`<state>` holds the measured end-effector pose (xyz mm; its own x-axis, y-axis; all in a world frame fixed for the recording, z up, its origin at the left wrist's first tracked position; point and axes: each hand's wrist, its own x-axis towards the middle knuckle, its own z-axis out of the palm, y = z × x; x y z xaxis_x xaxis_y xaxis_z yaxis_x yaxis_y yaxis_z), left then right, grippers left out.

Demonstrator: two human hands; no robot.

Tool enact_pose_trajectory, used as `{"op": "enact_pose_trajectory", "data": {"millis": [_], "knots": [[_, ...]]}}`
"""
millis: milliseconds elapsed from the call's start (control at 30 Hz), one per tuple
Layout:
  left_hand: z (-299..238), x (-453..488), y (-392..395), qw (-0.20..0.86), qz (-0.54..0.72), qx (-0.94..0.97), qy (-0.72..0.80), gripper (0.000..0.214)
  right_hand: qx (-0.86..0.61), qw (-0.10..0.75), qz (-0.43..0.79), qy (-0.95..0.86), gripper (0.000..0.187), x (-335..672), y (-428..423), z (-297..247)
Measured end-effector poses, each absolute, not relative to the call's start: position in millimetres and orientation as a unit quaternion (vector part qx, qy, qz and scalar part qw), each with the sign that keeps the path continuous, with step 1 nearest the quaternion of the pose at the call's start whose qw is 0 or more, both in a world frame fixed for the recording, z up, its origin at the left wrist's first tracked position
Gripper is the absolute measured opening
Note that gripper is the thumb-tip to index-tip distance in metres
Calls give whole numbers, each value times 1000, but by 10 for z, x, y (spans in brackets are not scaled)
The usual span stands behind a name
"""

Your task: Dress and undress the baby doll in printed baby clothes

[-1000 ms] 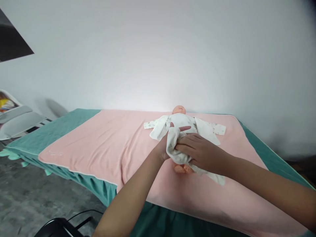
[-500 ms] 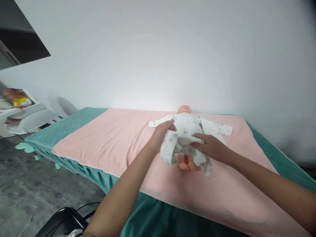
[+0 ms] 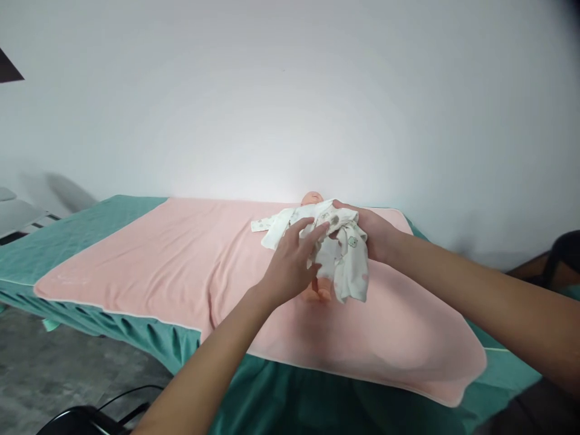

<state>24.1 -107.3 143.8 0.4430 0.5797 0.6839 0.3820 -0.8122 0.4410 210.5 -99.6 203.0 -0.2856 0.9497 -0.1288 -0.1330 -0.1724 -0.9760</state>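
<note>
A baby doll (image 3: 312, 197) lies on its back on a pink blanket, its head toward the wall and its feet toward me. White baby clothes (image 3: 353, 254) with a small print cover its body, one sleeve stretched out to the left. My right hand (image 3: 374, 232) grips a bunched part of the garment, which hangs down beside the doll's legs. My left hand (image 3: 296, 257) is at the near left of the cloth with its fingers spread; whether the fingertips touch the fabric is unclear. The doll's middle is partly hidden by cloth and hands.
The pink blanket (image 3: 149, 260) lies over a green bed cover (image 3: 113, 223) against a white wall. Part of a white chair (image 3: 18, 214) stands at the far left. A black object (image 3: 81, 420) is at the lower left, and another dark item (image 3: 564, 254) at the right edge.
My right hand has lifted the bunched cloth up and to the right of the doll. My left hand has let go of its side and opened. The view has turned right.
</note>
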Motion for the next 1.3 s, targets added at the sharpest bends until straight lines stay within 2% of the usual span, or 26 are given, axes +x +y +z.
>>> {"op": "enact_pose_trajectory", "data": {"millis": [133,200,267,367,500,600,700,800,867,933,1000,1067,1133,1200,1300], "knots": [[1445,193,-1022,131,479,793,352,26,-458,407,618,-493,46,2220,-1084,1936],[1499,187,-1032,170,470,787,361,15,-468,394,623,-488,48,2262,-1108,1897],[1525,224,-1076,195,444,798,358,17,-462,385,644,-473,49,2268,-1123,1881],[1474,319,-1138,195,419,815,350,34,-445,399,671,-438,48,2227,-1141,1897],[1446,318,-1081,233,485,754,376,13,-455,397,679,-419,42,2279,-1119,1882],[1617,223,-982,305,518,689,407,14,-501,345,649,-458,35,2447,-1053,1794],[1888,193,-908,406,479,652,424,19,-557,332,532,-545,28,2537,-1041,1758],[2135,270,-870,467,444,622,446,20,-538,437,331,-641,25,2399,-1174,1885],[2267,347,-859,494,428,619,436,18,-462,466,199,-728,24,2214,-1317,2018],[2374,414,-850,515,416,626,412,15,-383,393,92,-831,25,2029,-1433,2109],[2457,444,-835,520,407,633,403,15,-344,271,8,-899,30,1907,-1478,2112],[2513,420,-807,499,401,643,421,17,-344,166,-56,-922,35,1880,-1455,2040],[2544,342,-779,463,387,659,449,19,-356,97,-90,-925,28,1937,-1402,1967],[2568,235,-775,408,362,693,471,21,-379,77,-78,-919,21,2039,-1354,1972],[2625,128,-857,320,339,770,436,26,-426,141,23,-893,22,2168,-1309,2187]]}}
